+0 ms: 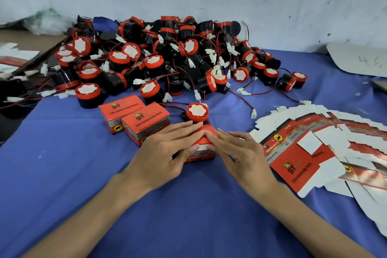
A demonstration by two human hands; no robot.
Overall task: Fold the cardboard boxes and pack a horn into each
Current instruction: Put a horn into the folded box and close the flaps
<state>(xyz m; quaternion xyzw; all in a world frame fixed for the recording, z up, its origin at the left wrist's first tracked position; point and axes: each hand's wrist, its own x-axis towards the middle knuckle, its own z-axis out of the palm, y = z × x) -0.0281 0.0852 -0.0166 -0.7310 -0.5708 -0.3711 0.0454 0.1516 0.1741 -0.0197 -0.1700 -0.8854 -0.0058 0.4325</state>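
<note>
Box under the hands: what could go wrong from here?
1. The left hand and right hand press down on the box with fairly straight fingers. A white flap edge shows at the front, so the flap may crease or spring open.
2. A loose horn stands close behind the box; a forward push could topple it.
3. The inside of the box is hidden, so it could be getting shut empty.

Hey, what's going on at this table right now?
A person is working on a small red box on the blue cloth. The left hand and right hand both press on its top, apparently closing it. Two closed boxes stand just to its left and one horn sits right behind it. A pile of horns lies farther back, and flat boxes fan out on the right.
</note>
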